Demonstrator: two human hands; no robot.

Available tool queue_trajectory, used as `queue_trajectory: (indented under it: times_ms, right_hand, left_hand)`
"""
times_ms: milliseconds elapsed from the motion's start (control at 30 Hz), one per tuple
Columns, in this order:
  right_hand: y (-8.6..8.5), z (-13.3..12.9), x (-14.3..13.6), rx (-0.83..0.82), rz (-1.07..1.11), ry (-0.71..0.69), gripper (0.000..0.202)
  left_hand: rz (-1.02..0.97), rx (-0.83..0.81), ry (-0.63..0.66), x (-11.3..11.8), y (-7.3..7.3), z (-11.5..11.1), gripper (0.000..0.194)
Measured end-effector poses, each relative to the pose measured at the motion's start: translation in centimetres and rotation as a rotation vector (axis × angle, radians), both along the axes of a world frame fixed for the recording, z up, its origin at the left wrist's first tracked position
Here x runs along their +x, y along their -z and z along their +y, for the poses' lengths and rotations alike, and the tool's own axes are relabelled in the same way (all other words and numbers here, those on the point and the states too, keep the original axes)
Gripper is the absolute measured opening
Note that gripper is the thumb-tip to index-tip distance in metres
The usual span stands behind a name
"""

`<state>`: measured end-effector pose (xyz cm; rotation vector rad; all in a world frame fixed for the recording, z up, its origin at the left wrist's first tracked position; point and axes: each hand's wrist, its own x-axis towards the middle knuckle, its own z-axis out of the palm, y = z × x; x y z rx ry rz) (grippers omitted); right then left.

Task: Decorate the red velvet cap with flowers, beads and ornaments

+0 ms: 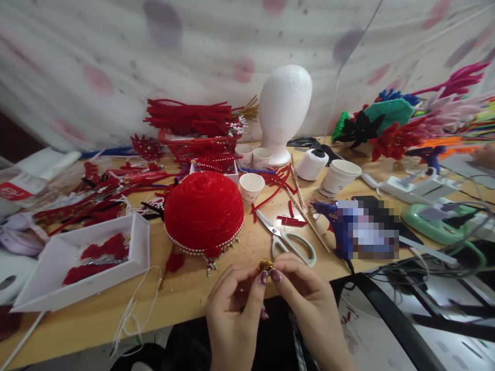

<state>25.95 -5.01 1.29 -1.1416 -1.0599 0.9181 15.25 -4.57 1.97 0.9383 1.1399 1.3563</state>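
Both hands meet in front of the table's near edge, pinching a small gold, shiny bunched ornament (265,265) between thumbs and fingertips. My left hand (235,304) grips its left side and my right hand (309,301) its right side. Its exact kind is too small to make out. Just beyond the hands lie scissors (284,237) with pale handles, their blades apart. To the upper left sits a round red cap (204,211) wound in red strips, with a beaded rim and hanging beads.
A white box (85,257) holding red pieces stands at left. Behind are a white foam head (285,108), paper cups (251,186), a thread spool (311,164) and a red basket (193,147). A blue glue gun (338,229), wooden sticks (307,219) and power strips (417,188) lie at right.
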Motion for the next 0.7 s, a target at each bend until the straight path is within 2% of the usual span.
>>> queue_trajectory:
  times_ms: [133,267,367,500,600,700]
  right_hand:
    - [0.5,-0.3,0.4,0.027,-0.031,0.084,0.004]
    - [1.1,-0.3,1.2,0.035,-0.046,0.137,0.003]
    - [1.3,0.0,1.6,0.053,-0.032,0.131,0.004]
    - [1.1,0.3,1.6,0.064,-0.012,0.128,0.003]
    - [1.4,0.3,1.9,0.021,0.012,0.151,0.003]
    - [1.9,0.3,2.3,-0.042,0.109,0.154,0.010]
  left_hand:
    - [-0.055,-0.138,-0.032,-0.6,0.3,0.2,0.026]
    - [-0.245,-0.305,-0.239,-3.9,1.7,0.6,0.041]
    - [-0.266,-0.318,-0.314,-6.2,2.4,1.1,0.050]
    - [-0.271,-0.291,-0.286,-6.5,1.5,2.1,0.053]
    - [-0.323,-0.327,-0.258,-5.8,0.2,3.0,0.041]
    - [-0.383,-0.281,-0.227,-5.2,-0.8,4.0,0.028]
